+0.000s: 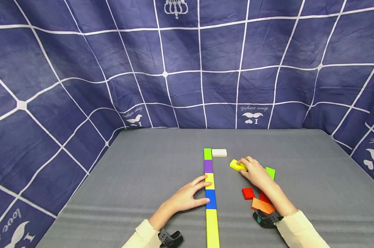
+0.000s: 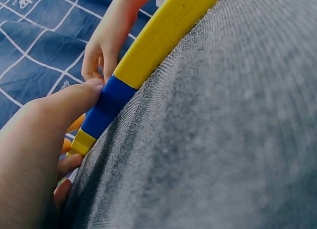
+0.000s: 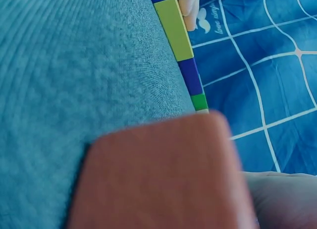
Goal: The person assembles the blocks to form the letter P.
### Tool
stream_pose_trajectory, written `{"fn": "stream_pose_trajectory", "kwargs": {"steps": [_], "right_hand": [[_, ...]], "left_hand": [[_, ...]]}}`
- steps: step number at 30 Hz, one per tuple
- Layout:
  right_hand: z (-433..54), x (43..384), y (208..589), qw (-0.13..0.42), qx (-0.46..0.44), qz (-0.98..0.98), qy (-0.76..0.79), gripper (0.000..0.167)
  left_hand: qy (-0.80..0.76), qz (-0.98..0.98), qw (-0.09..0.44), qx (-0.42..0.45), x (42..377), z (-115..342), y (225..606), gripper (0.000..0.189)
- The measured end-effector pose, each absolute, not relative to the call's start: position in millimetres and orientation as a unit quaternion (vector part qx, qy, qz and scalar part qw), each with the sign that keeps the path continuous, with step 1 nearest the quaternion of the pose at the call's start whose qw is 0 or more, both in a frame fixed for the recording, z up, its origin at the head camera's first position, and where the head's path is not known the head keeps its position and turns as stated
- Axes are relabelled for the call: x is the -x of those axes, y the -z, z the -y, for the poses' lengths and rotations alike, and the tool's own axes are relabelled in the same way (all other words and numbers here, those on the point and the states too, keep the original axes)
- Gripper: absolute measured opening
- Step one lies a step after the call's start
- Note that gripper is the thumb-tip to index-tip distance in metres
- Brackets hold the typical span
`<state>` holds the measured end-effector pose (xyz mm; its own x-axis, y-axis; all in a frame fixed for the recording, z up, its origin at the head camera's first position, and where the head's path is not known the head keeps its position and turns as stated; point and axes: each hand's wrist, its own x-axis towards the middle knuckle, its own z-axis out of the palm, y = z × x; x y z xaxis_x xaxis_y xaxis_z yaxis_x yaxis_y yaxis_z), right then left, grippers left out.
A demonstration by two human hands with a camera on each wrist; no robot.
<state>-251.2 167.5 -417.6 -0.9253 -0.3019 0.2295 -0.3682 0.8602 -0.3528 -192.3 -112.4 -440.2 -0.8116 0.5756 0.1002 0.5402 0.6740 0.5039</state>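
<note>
A straight row of coloured blocks runs away from the near edge: a long yellow block (image 1: 212, 227), a blue block (image 1: 211, 199), a shorter yellow block (image 1: 210, 181), a purple block (image 1: 208, 166) and a green block (image 1: 207, 154). My left hand (image 1: 187, 196) lies along the row's left side, its thumb touching the blue block and its spread fingertips resting on the shorter yellow one. Right of the row, my right hand (image 1: 256, 174) pinches a loose yellow block (image 1: 235, 164) between thumb and fingers, covering its right end.
A white block (image 1: 219, 153) lies beside the row's far end. Under and beside my right forearm are a red block (image 1: 248, 193), an orange block (image 1: 262, 206), another red piece (image 1: 264, 197) and a green block (image 1: 270, 172). A blue curtain (image 1: 187, 86) stands behind the grey table (image 1: 143, 165).
</note>
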Motion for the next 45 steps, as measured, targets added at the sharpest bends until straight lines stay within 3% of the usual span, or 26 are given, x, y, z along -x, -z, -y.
{"fn": "stream_pose_trajectory", "kwargs": {"steps": [7,23,45], "right_hand": [[-169.4,254.7,419.4,0.090,-0.174,0.958,-0.210,0.024],[-172.2,252.7,419.1,0.050,-0.177,0.957,-0.225,0.027],[-161.6,278.8,414.2,0.039,-0.165,0.957,-0.234,0.028]], "left_hand": [[-0.261,-0.916,0.033,-0.304,193.1,112.3,438.8,0.052],[-0.269,-0.913,0.035,-0.305,189.4,111.7,444.0,0.051],[-0.272,-0.911,0.031,-0.310,195.0,111.2,436.9,0.050]]}}
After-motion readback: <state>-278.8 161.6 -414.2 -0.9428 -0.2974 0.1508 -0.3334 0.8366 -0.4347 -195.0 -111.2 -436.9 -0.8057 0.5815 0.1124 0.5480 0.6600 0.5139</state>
